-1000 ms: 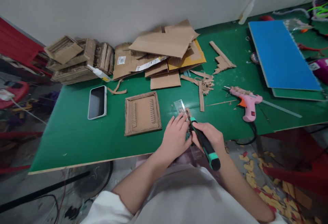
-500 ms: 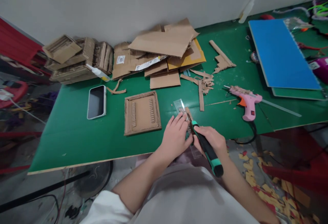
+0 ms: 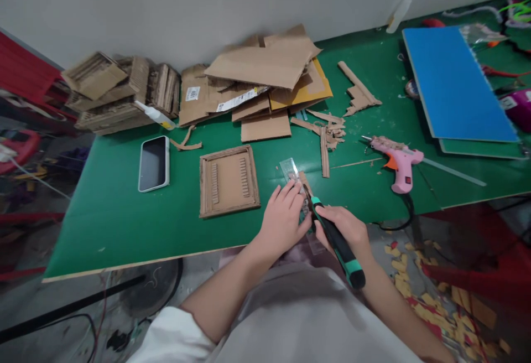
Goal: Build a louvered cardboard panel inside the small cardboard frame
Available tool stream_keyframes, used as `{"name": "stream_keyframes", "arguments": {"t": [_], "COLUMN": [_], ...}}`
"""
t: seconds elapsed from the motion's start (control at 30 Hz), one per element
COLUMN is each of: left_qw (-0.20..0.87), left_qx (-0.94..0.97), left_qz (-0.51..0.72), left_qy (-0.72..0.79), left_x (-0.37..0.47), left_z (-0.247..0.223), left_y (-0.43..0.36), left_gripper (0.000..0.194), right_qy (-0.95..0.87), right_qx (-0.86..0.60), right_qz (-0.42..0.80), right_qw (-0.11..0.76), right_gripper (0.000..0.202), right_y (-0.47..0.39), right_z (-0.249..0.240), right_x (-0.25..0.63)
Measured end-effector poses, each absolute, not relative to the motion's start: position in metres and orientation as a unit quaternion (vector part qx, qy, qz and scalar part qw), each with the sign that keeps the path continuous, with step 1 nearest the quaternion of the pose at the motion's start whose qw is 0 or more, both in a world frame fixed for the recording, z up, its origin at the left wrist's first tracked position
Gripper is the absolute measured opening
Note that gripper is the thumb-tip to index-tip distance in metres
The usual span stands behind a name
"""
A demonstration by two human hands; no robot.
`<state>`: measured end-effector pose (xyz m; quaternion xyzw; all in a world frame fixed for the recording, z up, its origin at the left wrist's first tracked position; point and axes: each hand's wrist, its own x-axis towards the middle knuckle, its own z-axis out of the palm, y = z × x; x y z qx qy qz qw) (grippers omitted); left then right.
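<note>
My left hand [image 3: 284, 213] presses a clear plastic ruler [image 3: 289, 167] down at the table's front edge, over a small strip of cardboard [image 3: 304, 179] that shows only in part. Wrapped in my right hand [image 3: 346, 230] is a black and green utility knife [image 3: 338, 244], its blade against the strip beside the ruler. My left fingers hide the middle of the ruler. To the left of my hands lies a square cardboard tray [image 3: 229, 181] with raised edges and two rows of small ridged pieces inside.
On the green table [image 3: 112, 230] are a phone [image 3: 154, 164], a glue bottle [image 3: 156, 115], stacked cardboard frames [image 3: 112, 94], cardboard sheets [image 3: 257, 67], scraps [image 3: 324, 153], a pink glue gun [image 3: 401, 169] and a blue board [image 3: 460, 83]. Cardboard bits litter the floor.
The knife's handle end has shifted slightly right and down with my right hand. My left hand stays on the ruler. The view has moved a little.
</note>
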<state>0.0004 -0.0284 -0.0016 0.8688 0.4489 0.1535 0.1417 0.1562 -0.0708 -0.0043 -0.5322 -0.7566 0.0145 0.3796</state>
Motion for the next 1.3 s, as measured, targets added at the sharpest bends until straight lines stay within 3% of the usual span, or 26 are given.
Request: {"name": "stream_keyframes", "arguments": {"t": [0.33,0.5,0.77,0.93,1.13,1.3], "left_qw": [0.141,0.137,0.132,0.132,0.136,0.13], "left_qx": [0.869,0.87,0.87,0.87,0.869,0.87], "left_qz": [0.157,0.155,0.165,0.16,0.16,0.165], "left_qy": [0.448,0.448,0.446,0.447,0.448,0.447], "left_x": [0.0,0.0,0.0,0.0,0.001,0.001], "left_z": [-0.003,-0.003,-0.003,-0.003,-0.003,-0.004], "left_y": [-0.028,-0.028,-0.028,-0.029,-0.028,-0.029], "left_gripper": [0.034,0.034,0.033,0.033,0.033,0.033], "right_qy": [-0.741,-0.744,-0.732,-0.738,-0.735,-0.744], "right_qx": [-0.54,-0.547,-0.525,-0.549,-0.523,-0.531], "right_qz": [0.036,0.009,-0.042,-0.033,-0.056,-0.029], "right_qw": [0.397,0.383,0.433,0.39,0.428,0.403], "right_gripper": [0.033,0.028,0.026,0.025,0.023,0.027], "right_y": [-0.08,-0.084,-0.087,-0.091,-0.096,-0.106], "right_z": [-0.004,-0.002,-0.016,-0.014,-0.019,-0.024], "right_x": [0.157,0.158,0.158,0.158,0.162,0.166]}}
